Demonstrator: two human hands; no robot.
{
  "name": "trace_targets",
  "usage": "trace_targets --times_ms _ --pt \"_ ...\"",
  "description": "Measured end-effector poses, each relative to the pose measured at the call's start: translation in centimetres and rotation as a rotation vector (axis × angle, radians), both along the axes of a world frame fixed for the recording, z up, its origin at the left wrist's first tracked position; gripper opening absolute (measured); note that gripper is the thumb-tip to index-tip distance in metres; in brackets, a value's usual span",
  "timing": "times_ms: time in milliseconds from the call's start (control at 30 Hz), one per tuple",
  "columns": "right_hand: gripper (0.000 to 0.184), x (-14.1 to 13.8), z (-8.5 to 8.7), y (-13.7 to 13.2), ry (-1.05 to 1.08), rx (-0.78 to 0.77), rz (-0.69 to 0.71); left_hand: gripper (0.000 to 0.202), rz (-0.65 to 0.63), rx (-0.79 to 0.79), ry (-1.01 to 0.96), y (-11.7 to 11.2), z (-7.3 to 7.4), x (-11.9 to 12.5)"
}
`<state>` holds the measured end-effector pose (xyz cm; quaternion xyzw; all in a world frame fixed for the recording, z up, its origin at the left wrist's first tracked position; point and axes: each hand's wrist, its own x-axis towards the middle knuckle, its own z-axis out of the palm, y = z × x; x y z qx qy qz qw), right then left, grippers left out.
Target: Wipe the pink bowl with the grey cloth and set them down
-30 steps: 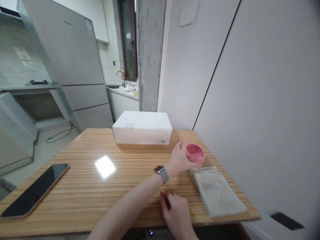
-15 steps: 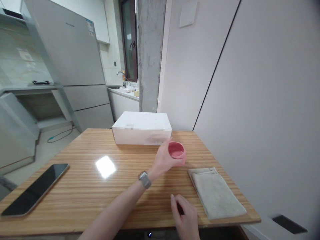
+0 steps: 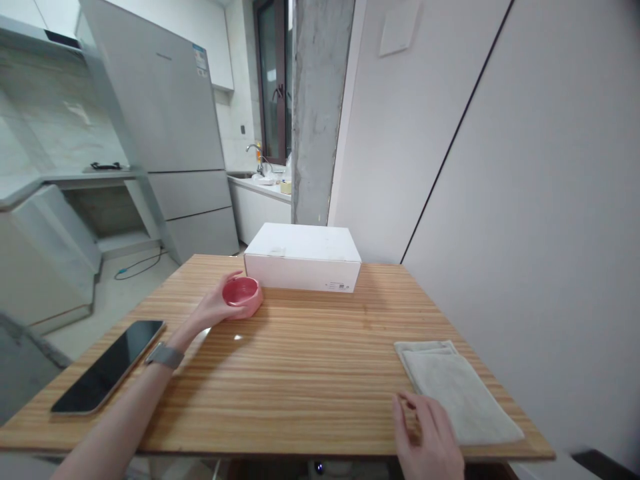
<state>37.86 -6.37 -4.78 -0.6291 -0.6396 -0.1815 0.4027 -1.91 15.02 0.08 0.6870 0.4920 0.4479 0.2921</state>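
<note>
Print sat low on the right of the white box (image 3: 303, 275): a small dark square and some marks, too small for me to read. Fridge (image 3: 175, 113) had a short line of lettering up high, illegible from where I was, plus a blue-and-white sticker (image 3: 199, 60) near its top right corner, text also too tiny. Phone (image 3: 111, 367) lay face up on the left of the table (image 3: 300, 387), screen dark.

Pink bowl (image 3: 243, 293) was in my left hand (image 3: 216, 308), which came at it from the left. Thumb was on the near side, fingers round the far side, so the bowl's left wall was pinched between them; its right side stuck out past my grip. Bowl was roughly upright, mouth up, inside visible. Couldn't tell if its base touched the wood. It was in front of the box's left end, close to it, and beyond the phone. Grey-banded watch (image 3: 166, 355) on my left wrist, its face turned too far away to read.

My right hand (image 3: 430, 433) was at the near edge, well apart from the bowl, fingers half curled with a gap to the thumb. It overlapped the left edge of the folded cloth (image 3: 465, 393) in view; contact unclear.
</note>
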Motion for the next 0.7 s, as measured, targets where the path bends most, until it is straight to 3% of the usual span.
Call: trace_targets --times_ms 133,200,300,400,467,600,700 --pt "0.04 3.9 0.0 -1.2 -0.223 -0.065 -0.133 0.088 0.019 -0.008 0.072 0.6 -1.0 -1.2" --pt "0.042 5.3 -0.3 -1.7 -0.259 -0.109 -0.131 0.091 0.054 0.008 0.137 0.5 -0.9 -1.3" --pt "0.04 6.4 -0.7 -1.9 -0.272 -0.158 -0.083 0.093 0.207 0.165 0.273 -0.8 0.6 -0.3" --pt "0.038 6.4 -0.4 -1.2 -0.242 -0.191 -0.08 0.065 0.339 0.279 0.226 -4.2 2.3 3.3" --pt "0.037 5.4 0.3 -0.5 -0.185 -0.214 -0.098 0.048 0.21 0.154 0.106 -7.1 2.6 7.0" --pt "0.031 -0.2 2.0 0.7 -0.002 -0.223 -0.016 0.053 -0.271 -0.396 -0.11 -12.0 0.9 14.5" --pt "0.024 -6.2 2.4 1.2 0.127 -0.216 0.158 0.052 -0.311 -0.428 -0.162 -13.6 -0.8 17.3"
